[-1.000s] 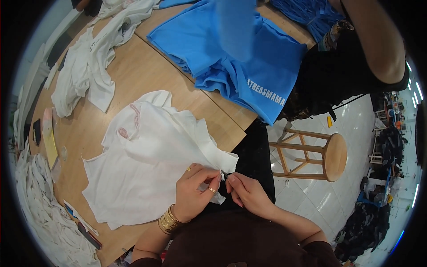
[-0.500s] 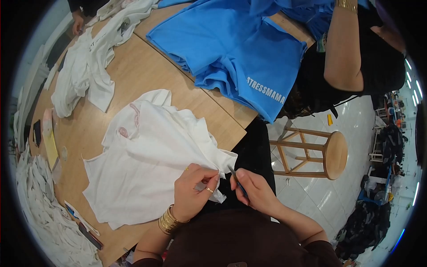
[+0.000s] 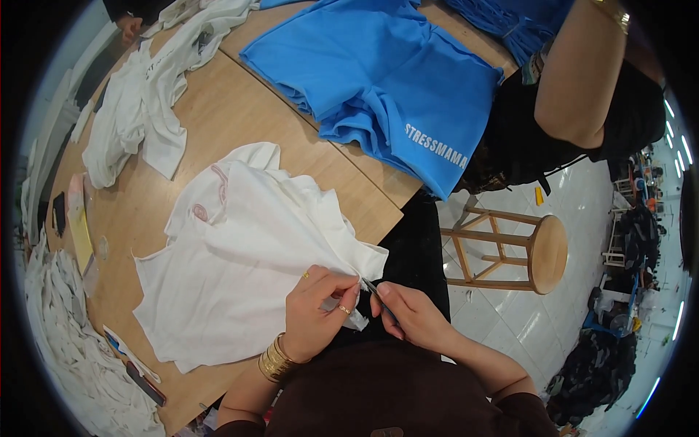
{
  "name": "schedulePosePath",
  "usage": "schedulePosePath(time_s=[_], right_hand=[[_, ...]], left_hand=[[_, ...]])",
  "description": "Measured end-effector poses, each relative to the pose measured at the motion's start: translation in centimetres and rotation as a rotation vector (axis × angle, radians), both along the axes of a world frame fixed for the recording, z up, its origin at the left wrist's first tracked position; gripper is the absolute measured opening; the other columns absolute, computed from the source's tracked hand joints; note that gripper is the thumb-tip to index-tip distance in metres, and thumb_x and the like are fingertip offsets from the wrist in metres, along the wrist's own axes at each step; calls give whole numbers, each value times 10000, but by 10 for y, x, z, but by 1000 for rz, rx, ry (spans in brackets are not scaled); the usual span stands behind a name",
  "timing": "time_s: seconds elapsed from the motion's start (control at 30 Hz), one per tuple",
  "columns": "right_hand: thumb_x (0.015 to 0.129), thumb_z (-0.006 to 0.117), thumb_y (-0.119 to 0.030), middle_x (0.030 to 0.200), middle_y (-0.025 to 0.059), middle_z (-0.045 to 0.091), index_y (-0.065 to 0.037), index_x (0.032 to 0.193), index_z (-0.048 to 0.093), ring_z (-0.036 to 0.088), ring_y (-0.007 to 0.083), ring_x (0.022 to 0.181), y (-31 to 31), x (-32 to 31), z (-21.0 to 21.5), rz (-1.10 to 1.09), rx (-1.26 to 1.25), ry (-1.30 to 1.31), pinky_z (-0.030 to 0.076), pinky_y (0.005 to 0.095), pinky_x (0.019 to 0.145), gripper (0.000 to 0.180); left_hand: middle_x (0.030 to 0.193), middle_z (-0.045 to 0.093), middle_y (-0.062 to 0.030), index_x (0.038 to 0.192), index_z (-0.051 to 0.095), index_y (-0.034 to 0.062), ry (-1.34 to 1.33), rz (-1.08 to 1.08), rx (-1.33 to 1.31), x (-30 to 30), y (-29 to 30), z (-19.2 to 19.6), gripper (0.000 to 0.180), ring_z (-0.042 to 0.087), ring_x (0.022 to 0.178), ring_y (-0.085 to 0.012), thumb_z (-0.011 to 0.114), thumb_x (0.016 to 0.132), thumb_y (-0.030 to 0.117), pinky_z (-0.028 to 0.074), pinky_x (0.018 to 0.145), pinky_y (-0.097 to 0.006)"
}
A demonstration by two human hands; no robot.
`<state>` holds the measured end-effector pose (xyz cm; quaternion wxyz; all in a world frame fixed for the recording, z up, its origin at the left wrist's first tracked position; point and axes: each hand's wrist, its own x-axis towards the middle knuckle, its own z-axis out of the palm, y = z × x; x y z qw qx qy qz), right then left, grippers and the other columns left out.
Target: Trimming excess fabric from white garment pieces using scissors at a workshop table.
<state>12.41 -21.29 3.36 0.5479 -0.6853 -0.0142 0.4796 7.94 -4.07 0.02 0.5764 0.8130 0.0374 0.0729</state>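
Note:
A white garment (image 3: 233,269) with pinkish print lies spread on the wooden table, its right end reaching past the edge toward me. My left hand (image 3: 320,298) is closed, pinching the fabric near its right edge between thumb and fingers. In my right hand (image 3: 411,313) is a pair of small dark thread snips (image 3: 374,291). The tips of the snips touch or nearly touch the cloth beside my left fingertips; whether the blades are closed cannot be made out. A narrow strip of white cloth hangs below my left fingers.
Blue shorts (image 3: 371,80) with white lettering lie on the wooden table (image 3: 240,109) ahead. White garments (image 3: 138,116) are heaped at the far left, more (image 3: 80,349) at the near left. Another person's arm (image 3: 582,80) is at the right, above a wooden stool (image 3: 550,255).
My right hand has moved slightly left, bringing the snips to the cloth by my left fingers. The other person's arm has shifted right, away from the blue shorts.

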Motion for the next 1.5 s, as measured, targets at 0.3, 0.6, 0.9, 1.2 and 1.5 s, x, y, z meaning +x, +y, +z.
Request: schedulePosePath(time_s=[0.3, 0.6, 0.9, 1.2, 1.5], right_hand=[[1013, 286, -348, 501, -8, 399, -53, 827, 497, 353, 59, 441, -5, 4, 2, -39, 21, 75, 302, 215, 446, 407], [962, 450, -230, 698, 168, 608, -24, 900, 554, 612, 360, 625, 13, -1, -9, 120, -286, -427, 467, 359, 536, 238], [984, 416, -357, 540, -12, 416, -80, 811, 522, 372, 77, 463, -4, -16, -8, 44, -134, -500, 291, 235, 430, 343], [982, 435, -331, 595, -43, 435, -53, 846, 549, 357, 47, 497, -9, -6, -18, 2, -71, -388, 257, 213, 448, 330], [978, 434, -278, 575, 56, 470, -36, 899, 571, 423, 144, 476, -2, 10, -18, 144, -154, -616, 330, 288, 458, 289]], left_hand=[[751, 600, -66, 857, 651, 27, -72, -56, 68, 5, -3, 1, 140, 550, 673, -224, 669, 725, -15, 444, 626, -308], [798, 605, -93, 861, 618, 49, -111, -21, 126, -3, 8, -4, 136, 569, 770, -287, 642, 729, 22, 459, 685, -373], [753, 507, -85, 770, 550, 42, -72, -54, -19, -4, -13, -22, 65, 508, 807, -266, 577, 793, 96, 436, 698, -361], [849, 546, -30, 798, 539, 39, -192, -123, -285, -22, 13, 42, 115, 524, 869, -200, 604, 838, 124, 438, 779, -330], [909, 518, -72, 879, 597, 35, -550, -842, -734, -29, 60, 153, 245, 552, 791, -196, 635, 874, 276, 460, 698, -300]])
